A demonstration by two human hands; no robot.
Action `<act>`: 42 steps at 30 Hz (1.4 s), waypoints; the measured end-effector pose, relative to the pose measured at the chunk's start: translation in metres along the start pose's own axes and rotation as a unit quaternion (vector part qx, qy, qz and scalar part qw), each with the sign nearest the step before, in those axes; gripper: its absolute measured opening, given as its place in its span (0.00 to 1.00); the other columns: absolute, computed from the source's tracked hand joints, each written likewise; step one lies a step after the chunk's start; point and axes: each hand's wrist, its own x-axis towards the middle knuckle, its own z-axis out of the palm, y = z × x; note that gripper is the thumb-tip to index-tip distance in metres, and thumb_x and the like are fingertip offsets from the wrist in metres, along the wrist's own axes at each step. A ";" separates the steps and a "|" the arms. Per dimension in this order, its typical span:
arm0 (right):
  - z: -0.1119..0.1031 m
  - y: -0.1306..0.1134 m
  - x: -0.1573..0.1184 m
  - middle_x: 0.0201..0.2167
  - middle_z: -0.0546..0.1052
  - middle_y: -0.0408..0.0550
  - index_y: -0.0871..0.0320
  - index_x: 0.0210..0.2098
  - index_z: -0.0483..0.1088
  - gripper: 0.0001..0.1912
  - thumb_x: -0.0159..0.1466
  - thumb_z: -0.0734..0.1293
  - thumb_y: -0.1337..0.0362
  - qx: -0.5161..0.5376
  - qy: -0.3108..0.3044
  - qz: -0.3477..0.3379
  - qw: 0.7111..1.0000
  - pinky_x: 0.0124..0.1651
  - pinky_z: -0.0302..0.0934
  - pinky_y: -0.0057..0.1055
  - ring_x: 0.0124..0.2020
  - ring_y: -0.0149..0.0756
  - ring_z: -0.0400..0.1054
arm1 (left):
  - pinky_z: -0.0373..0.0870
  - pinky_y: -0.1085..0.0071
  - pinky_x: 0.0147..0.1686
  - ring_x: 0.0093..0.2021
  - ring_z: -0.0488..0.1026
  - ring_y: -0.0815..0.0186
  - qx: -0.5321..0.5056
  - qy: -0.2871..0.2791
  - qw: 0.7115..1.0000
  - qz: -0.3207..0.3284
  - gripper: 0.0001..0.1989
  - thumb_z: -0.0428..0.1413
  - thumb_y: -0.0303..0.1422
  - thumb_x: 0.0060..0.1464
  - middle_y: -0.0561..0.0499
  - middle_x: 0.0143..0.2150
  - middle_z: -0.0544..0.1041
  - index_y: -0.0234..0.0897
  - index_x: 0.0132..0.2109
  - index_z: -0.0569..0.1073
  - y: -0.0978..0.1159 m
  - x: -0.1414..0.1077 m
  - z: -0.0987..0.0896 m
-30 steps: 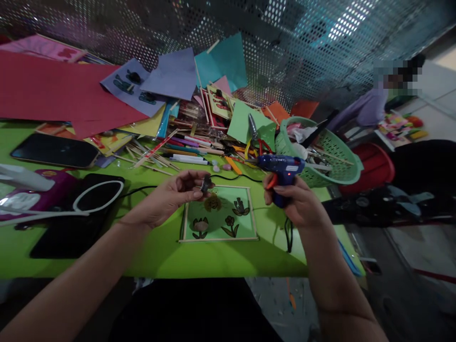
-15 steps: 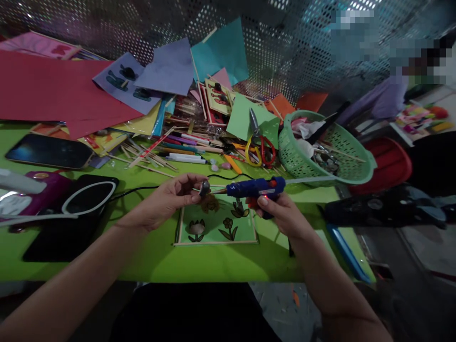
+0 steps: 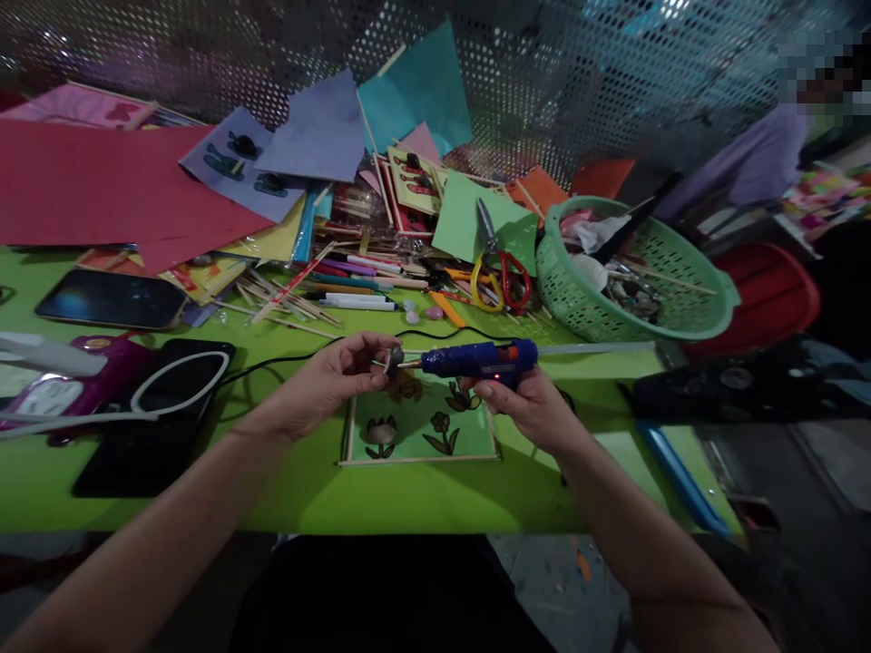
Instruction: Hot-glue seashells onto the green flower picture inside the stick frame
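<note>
Between the thumb and fingers of my left hand [image 3: 347, 367] is a small grey stone [image 3: 393, 359]. My right hand [image 3: 527, 404] grips a blue hot glue gun [image 3: 469, 360], a red light glowing on its side. The gun's metal nozzle points left and meets, or nearly meets, the stone; I cannot tell if they touch. Beneath both hands lies a green picture card [image 3: 415, 442] edged with thin wooden sticks. Flower designs show on it, and one at the lower left has a pale stone as its bloom. My left hand covers part of the card's upper left.
At the right stands a green plastic basket [image 3: 578, 295] of odds and ends. Scissors [image 3: 488, 240], pens [image 3: 357, 301], loose sticks and coloured paper crowd the back. On the left are a phone [image 3: 112, 297] and a purple device [image 3: 61, 381]. A black cord [image 3: 272, 360] runs behind my hands.
The glue gun has come closer to the stone, so its nozzle now reaches it or nearly so. My left hand keeps its pinch. The camera view has shifted slightly.
</note>
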 end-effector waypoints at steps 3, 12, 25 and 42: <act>0.002 0.000 0.000 0.27 0.76 0.46 0.58 0.34 0.77 0.22 0.58 0.74 0.44 -0.014 0.010 -0.007 1.000 0.28 0.65 0.29 0.26 0.32 0.65 | 0.75 0.73 0.43 0.39 0.75 0.69 -0.001 -0.002 1.000 0.003 0.21 0.71 0.30 0.46 0.51 0.43 0.77 0.41 0.49 0.80 0.000 0.000 0.001; 0.002 0.004 0.000 0.29 0.77 0.48 0.59 0.36 0.76 0.21 0.60 0.73 0.46 -0.041 0.001 0.001 0.999 0.33 0.68 0.31 0.30 0.36 0.70 | 0.75 0.74 0.43 0.40 0.76 0.69 -0.014 -0.018 1.000 0.000 0.23 0.72 0.31 0.46 0.52 0.43 0.76 0.40 0.50 0.79 -0.003 0.002 -0.001; 0.001 0.005 0.000 0.28 0.76 0.47 0.59 0.35 0.76 0.18 0.61 0.72 0.48 -0.075 0.002 -0.020 0.997 0.33 0.65 0.30 0.29 0.35 0.67 | 0.76 0.72 0.44 0.40 0.76 0.69 -0.027 -0.024 0.999 0.005 0.23 0.72 0.30 0.46 0.52 0.43 0.76 0.40 0.50 0.79 -0.006 0.003 -0.003; 0.000 0.008 0.000 0.28 0.75 0.47 0.59 0.33 0.76 0.18 0.61 0.71 0.49 -0.118 0.010 -0.018 0.993 0.34 0.64 0.32 0.30 0.36 0.67 | 0.74 0.71 0.44 0.39 0.76 0.69 -0.027 -0.017 0.999 0.001 0.22 0.72 0.30 0.45 0.52 0.42 0.76 0.40 0.50 0.79 -0.003 0.002 0.000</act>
